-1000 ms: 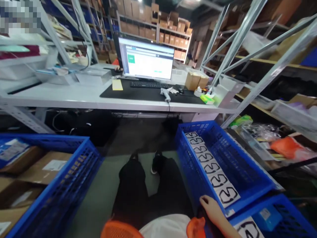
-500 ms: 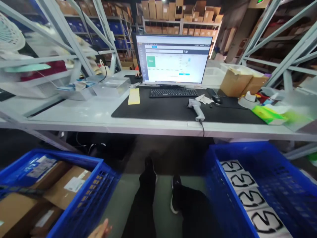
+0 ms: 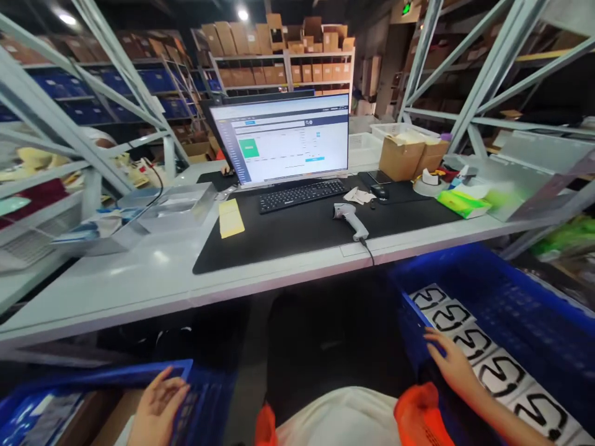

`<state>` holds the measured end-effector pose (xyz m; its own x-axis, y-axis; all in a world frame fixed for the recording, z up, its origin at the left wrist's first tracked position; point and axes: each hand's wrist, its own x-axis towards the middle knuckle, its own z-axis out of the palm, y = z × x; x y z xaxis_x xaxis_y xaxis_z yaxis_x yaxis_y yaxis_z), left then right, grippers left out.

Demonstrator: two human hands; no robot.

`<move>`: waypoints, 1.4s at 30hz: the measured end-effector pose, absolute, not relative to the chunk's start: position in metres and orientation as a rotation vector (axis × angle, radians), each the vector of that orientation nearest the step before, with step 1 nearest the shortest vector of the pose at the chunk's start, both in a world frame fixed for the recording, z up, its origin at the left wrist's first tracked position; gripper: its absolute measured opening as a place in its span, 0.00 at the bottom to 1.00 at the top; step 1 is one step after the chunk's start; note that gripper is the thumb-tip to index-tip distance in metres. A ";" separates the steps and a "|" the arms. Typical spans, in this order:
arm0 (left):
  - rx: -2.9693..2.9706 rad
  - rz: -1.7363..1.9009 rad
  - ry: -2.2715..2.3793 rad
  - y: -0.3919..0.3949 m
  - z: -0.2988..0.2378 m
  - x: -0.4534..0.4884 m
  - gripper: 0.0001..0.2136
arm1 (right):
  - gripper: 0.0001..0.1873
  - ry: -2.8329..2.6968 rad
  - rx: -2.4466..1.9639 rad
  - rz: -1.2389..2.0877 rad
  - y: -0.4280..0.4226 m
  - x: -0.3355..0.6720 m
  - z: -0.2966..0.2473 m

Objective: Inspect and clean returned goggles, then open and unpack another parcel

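My left hand [image 3: 160,406], at the bottom left, is above the near corner of a blue crate [image 3: 179,367] that contains cardboard boxes. Its fingers are loosely bent and apart, with nothing visible in them. At the lower right, my right hand [image 3: 447,362] reaches over the inner side of a second blue crate [image 3: 483,263]. The fingers and thumb are apart and hold nothing; whether they touch the rim I cannot tell. Inside this crate lies a row of several flat white packs [image 3: 453,314] with black looping marks.
Ahead stands a grey-white table [image 3: 158,291] with a black mat. On it are a monitor [image 3: 288,142], keyboard [image 3: 302,195], yellow notepad [image 3: 231,218], grey barcode scanner [image 3: 351,222], mouse [image 3: 380,191] and open cardboard box [image 3: 402,158]. Metal struts [image 3: 493,68] rise on both sides.
The view has tilted up and turned to the right, nearer the table. My left hand has risen into fuller view, and my right hand has come in over the right crate.
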<state>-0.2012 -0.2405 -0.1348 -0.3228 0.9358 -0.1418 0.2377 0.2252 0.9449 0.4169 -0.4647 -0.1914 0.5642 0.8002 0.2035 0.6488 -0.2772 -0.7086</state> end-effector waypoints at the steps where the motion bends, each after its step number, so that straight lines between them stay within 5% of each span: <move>1: 1.013 1.195 1.622 -0.222 -0.126 -0.199 0.36 | 0.15 -1.201 -1.975 0.196 -0.441 0.421 -0.176; 7: 0.935 1.409 1.154 -0.092 -0.069 -0.138 0.34 | 0.09 -1.432 -1.714 -0.188 -0.253 0.476 -0.059; 10: 1.176 1.309 1.136 -0.020 -0.051 -0.080 0.30 | 0.10 -1.529 -1.920 -0.206 -0.131 0.526 -0.031; 16: 1.696 1.025 1.296 0.129 -0.049 0.036 0.25 | 0.28 -1.453 -2.213 -0.158 0.040 0.608 -0.047; 21: 2.179 1.178 1.457 0.210 -0.073 0.085 0.20 | 0.29 -1.493 -2.244 -0.238 0.065 0.645 -0.089; 27: 2.370 1.168 1.544 0.216 -0.105 0.093 0.18 | 0.29 -1.447 -2.318 -0.366 0.063 0.653 -0.106; 42: 2.069 1.098 1.714 0.218 -0.115 0.088 0.20 | 0.27 -1.438 -2.337 -0.293 0.060 0.645 -0.099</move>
